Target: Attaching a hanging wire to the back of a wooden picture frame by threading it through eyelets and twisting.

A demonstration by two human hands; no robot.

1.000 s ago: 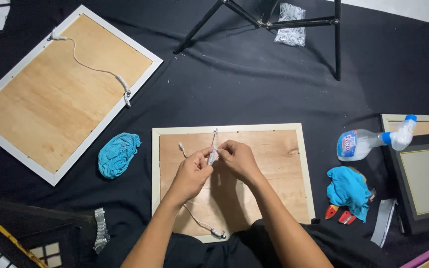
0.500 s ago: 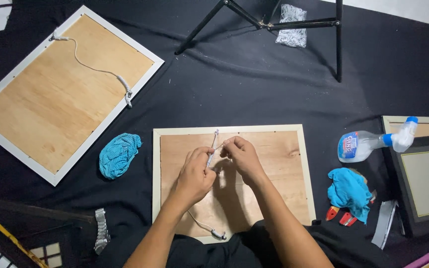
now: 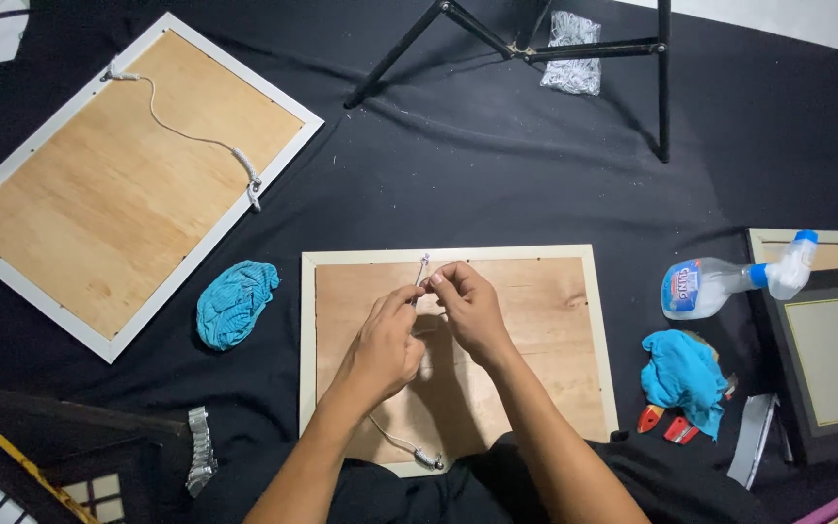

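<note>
Head view: left hand (image 3: 380, 344) and right hand (image 3: 465, 306), fingers pinched on hanging cord (image 3: 421, 273) (mid-knotting, seemingly) over frame back (image 3: 555, 340); next, steady tension.

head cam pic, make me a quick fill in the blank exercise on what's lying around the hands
1. Both hands, left hand and right hand, pinch a thin white cord over the wooden back of a ____ .
2. The crumpled cloth left of that frame is ____ in colour.
3. The spray bottle lies on its ____ on the black sheet.
4. The big frame at upper left has a ____ strung across its back.

Missing words: picture frame; blue; side; cord
</note>
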